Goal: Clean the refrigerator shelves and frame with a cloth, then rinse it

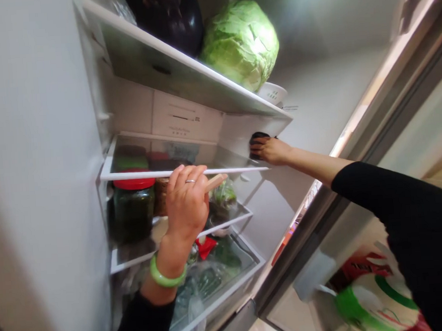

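My left hand (187,200) grips the front edge of the middle glass shelf (240,169) in the fridge. Its fingers curl over the white rim, and the thumb, which seems wrapped in a beige strip, points right below it. A ring and a green bangle (167,276) are on this hand and wrist. Reaching in from the right, my right hand (275,150) holds a dark cloth (256,144) bunched against the fridge's inner side wall (293,175). Its fingers are bent over the cloth, whose far side is hidden.
A cabbage (240,43) and a dark, shiny round thing (165,18) sit on the upper shelf beside a white bowl (272,92). Below stands a red-lidded jar (135,207). Bagged greens (225,195) lie nearby. The open door (324,229) is at right.
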A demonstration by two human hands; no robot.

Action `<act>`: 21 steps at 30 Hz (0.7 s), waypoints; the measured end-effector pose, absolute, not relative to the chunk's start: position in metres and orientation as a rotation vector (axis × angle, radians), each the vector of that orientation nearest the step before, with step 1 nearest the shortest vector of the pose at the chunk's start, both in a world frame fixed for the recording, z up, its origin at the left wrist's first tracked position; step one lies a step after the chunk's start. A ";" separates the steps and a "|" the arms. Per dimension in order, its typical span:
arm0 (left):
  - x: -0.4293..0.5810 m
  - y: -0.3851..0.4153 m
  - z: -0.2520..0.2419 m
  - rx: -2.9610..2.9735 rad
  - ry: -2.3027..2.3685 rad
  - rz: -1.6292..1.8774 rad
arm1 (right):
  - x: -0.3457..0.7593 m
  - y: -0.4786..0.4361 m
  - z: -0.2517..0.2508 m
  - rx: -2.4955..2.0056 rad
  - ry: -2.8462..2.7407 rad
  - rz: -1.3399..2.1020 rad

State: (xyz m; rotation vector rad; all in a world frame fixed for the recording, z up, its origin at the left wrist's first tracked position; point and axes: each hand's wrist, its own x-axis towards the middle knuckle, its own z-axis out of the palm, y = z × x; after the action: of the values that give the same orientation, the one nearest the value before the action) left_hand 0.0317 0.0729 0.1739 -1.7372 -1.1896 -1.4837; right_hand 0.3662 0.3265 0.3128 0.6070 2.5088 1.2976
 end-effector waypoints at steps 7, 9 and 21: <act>0.032 0.072 0.174 -1.774 -1.186 -1.528 | 0.411 0.261 0.327 0.644 2.506 1.281; 0.033 0.072 0.174 -1.762 -1.197 -1.525 | 0.408 0.266 0.325 0.670 2.526 1.276; 0.033 0.071 0.175 -1.756 -1.238 -1.452 | 0.309 0.399 0.294 0.913 2.451 1.312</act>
State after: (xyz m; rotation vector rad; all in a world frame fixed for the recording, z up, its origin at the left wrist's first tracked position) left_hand 0.0332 0.0711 0.1751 -1.7563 -1.2384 -1.4516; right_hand 0.3093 0.3991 0.2940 0.9131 2.4512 1.3116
